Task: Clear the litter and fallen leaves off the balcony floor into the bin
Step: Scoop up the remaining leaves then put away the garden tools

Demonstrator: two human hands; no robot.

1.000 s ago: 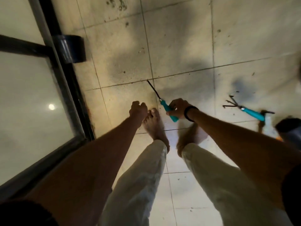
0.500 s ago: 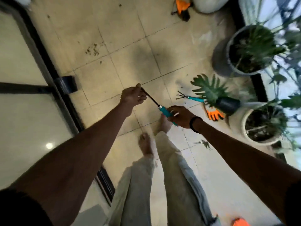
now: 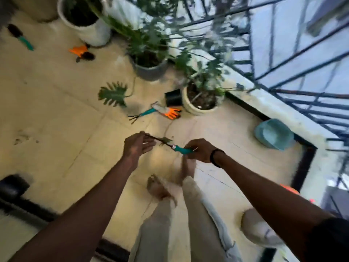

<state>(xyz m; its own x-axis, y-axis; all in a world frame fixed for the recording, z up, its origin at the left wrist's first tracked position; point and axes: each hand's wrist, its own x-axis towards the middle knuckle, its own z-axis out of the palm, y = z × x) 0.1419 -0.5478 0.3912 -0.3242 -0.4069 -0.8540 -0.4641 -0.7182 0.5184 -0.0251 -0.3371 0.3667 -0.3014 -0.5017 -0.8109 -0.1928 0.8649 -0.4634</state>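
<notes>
Both bare arms reach forward. The right hand (image 3: 200,151), wrist banded black, is curled closed. The left hand (image 3: 137,146) has loosely spread fingers.

no text, label, brand, number or sign can be read anywhere; the picture is blurred by motion, and the tools, pots and gloves on the floor show no legible marking.
</notes>
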